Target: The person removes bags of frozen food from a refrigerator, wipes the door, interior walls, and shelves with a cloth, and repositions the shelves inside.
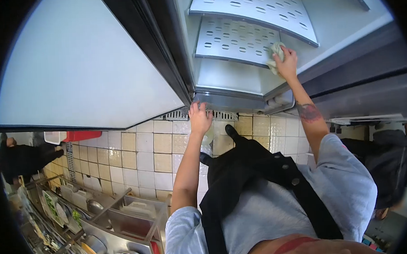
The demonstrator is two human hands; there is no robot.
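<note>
Cloth (275, 65) clamped in right hand (287, 63); left hand (201, 119) by cabinet base (232, 100), fingers apart.

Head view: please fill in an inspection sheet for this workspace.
Surface: perforated shelves inside a cabinet; its white-panelled door stands open.
Job's things: pale cloth, bunched against the lower shelf's right front corner.
Clutter: containers and greens on the metal counter; red bin on the tiled floor.
Hands: right hand holds the cloth; left hand is by the cabinet's lower edge, contact unclear.
Cables: nothing seen.
Surroundings: dark-clothed people at both sides.
</note>
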